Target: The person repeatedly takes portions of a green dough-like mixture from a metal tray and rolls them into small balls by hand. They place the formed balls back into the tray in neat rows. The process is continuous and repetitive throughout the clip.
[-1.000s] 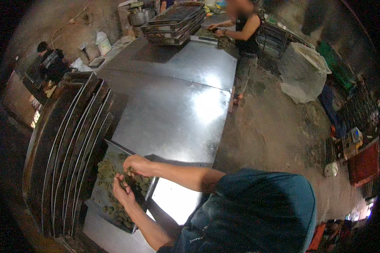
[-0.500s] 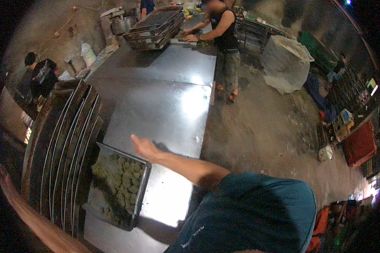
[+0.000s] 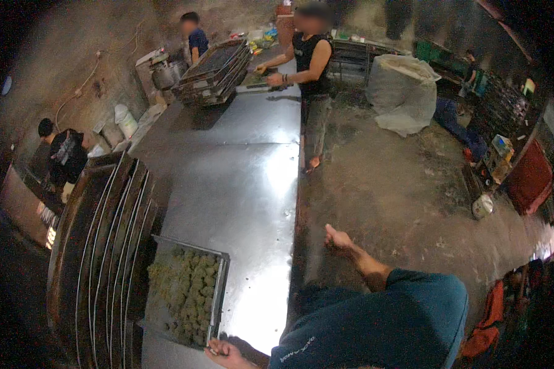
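Observation:
A dark rectangular tray [image 3: 225,277] holds several rows of lumpy greenish-brown pieces [image 3: 188,289], perhaps dough. It rests on the metal table [image 3: 228,190]. At the tray's near right corner is my left hand [image 3: 226,355], its fingers curled in; what they hold, if anything, is hidden. My right hand [image 3: 341,238] is up off the table's right side, above the floor. Its fingers are folded into a loose fist, with nothing seen in them.
Stacked dark trays [image 3: 98,264] stand left of the filled tray. More trays [image 3: 212,74] are piled at the table's far end, where a co-worker [image 3: 311,58] handles something flat. A large pale sack [image 3: 403,92] stands on the floor at right.
My right hand has swung from over the filled tray's far edge to beyond the table's right side. My left hand has come to the tray's near corner. The view has shifted.

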`<state>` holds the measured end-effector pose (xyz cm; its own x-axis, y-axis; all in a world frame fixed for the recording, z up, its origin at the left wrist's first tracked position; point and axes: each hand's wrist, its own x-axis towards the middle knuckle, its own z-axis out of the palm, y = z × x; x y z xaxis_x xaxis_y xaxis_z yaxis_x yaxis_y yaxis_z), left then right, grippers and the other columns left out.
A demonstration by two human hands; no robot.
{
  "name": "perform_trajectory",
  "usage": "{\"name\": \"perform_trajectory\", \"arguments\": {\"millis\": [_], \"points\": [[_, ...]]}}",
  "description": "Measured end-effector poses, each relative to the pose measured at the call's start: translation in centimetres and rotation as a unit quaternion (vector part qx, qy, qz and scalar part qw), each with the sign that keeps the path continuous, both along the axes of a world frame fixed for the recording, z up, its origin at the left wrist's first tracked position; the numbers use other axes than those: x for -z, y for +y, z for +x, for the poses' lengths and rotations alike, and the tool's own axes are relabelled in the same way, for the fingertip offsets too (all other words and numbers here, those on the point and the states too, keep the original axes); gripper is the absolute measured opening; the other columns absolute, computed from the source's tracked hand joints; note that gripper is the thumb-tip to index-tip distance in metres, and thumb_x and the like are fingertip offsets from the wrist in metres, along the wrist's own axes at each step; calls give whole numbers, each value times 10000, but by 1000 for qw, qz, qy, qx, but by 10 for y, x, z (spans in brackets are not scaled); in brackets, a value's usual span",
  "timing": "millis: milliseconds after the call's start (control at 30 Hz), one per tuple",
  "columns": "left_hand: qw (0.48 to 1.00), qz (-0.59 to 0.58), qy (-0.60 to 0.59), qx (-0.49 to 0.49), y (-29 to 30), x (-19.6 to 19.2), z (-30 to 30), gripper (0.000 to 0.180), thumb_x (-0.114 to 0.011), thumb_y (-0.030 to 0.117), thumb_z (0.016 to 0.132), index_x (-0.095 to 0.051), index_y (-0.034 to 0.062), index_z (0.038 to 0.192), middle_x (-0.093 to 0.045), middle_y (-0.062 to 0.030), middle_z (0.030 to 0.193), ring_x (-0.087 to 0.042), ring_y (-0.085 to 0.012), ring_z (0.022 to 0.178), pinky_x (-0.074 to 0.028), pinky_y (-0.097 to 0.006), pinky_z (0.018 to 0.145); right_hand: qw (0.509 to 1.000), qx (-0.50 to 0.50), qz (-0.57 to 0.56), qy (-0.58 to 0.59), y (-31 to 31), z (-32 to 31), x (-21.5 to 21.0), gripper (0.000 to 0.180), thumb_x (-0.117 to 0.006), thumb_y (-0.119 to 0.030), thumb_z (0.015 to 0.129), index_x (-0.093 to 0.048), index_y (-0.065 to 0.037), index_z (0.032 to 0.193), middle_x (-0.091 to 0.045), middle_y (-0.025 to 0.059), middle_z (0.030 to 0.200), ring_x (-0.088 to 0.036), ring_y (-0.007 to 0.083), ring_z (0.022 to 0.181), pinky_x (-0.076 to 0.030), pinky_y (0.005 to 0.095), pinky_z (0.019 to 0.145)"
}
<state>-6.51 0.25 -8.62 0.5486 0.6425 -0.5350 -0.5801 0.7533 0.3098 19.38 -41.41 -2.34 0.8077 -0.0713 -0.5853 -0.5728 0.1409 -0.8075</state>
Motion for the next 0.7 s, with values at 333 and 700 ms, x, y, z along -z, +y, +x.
{"name": "perform_trajectory", "arguments": {"millis": [333,700], "points": [[891,395,-219,-52,356,-275,-17,325,-431,256,903,-463,16,1121,-521,-118,1021,-514,-184,842,-453,-313,774,983,-88,63,-146,4,18,-44,218,-451,-245,898,-522,-48,835,-546,71,737,-542,158,635,-465,273,548],[927,343,-151,-16,107,-143,69,205,-465,242,903,-485,111,1059,-363,8,737,-370,-72,622,-294,-227,520,992,65,102,-49,-16,-2,11,382,-441,-430,882,-473,-91,708,-506,59,616,-432,144,444,-317,261,370]]}}
